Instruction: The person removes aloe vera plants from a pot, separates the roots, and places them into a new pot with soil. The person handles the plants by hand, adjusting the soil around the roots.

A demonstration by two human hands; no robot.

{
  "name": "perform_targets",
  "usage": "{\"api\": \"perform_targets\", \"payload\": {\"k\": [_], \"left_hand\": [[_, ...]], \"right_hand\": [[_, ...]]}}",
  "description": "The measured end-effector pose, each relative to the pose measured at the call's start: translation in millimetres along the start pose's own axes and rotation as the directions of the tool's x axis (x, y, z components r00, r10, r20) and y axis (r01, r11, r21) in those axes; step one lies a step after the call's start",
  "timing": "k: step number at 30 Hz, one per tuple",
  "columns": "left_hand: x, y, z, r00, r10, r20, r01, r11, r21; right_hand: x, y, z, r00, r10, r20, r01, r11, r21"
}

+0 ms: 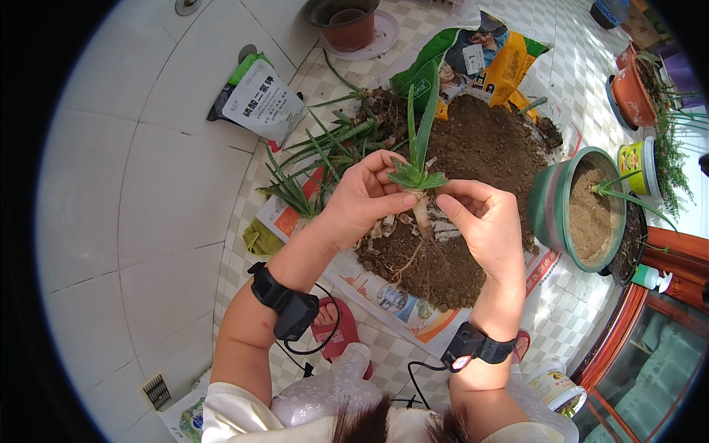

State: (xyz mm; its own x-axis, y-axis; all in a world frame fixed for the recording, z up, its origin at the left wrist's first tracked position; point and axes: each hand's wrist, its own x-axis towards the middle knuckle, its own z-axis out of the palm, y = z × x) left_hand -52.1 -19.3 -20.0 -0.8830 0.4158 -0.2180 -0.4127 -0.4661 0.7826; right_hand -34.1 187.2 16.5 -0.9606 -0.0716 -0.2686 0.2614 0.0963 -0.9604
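Between the fingers and thumb of my left hand [372, 199] is an aloe plant [419, 178], held upright with its pale stem and thin roots hanging down. My right hand [481, 221] is at the plant's other side, thumb and forefinger near the base of a leaf; whether they pinch it I cannot tell. Beneath lies dark soil [487, 149] heaped on newspaper [354, 277]. Dry peeled bits [388, 224] lie on the soil just behind the stem. More uprooted aloe plants [327, 149] lie to the left, some with bare roots.
A green pot [545, 207] of sandy soil with a small plant stands right. An opened soil bag [471, 61] lies at the back, near a brown pot [349, 33]. A white pouch [266, 102] leans by the tiled wall. A green cloth [261, 238] lies left. Cables hang from both wrist devices.
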Motion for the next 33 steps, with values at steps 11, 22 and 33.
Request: {"api": "perform_targets", "payload": {"k": [11,22,33], "left_hand": [[-4.9,2.1,11.8,0.991,0.125,-0.039,-0.102,0.925,0.366],[-8.8,6.6,19.4,0.959,0.281,0.02,-0.226,0.724,0.651],[-10.3,2.4,22.5,0.969,0.246,-0.035,-0.187,0.815,0.548]], "right_hand": [[-1.4,7.5,14.2,1.0,-0.014,-0.012,0.014,1.0,0.027],[-0.2,28.5,24.5,0.986,-0.09,-0.139,0.107,0.987,0.119],[-0.2,21.0,29.1,0.956,-0.188,-0.227,0.181,0.982,-0.05]]}}
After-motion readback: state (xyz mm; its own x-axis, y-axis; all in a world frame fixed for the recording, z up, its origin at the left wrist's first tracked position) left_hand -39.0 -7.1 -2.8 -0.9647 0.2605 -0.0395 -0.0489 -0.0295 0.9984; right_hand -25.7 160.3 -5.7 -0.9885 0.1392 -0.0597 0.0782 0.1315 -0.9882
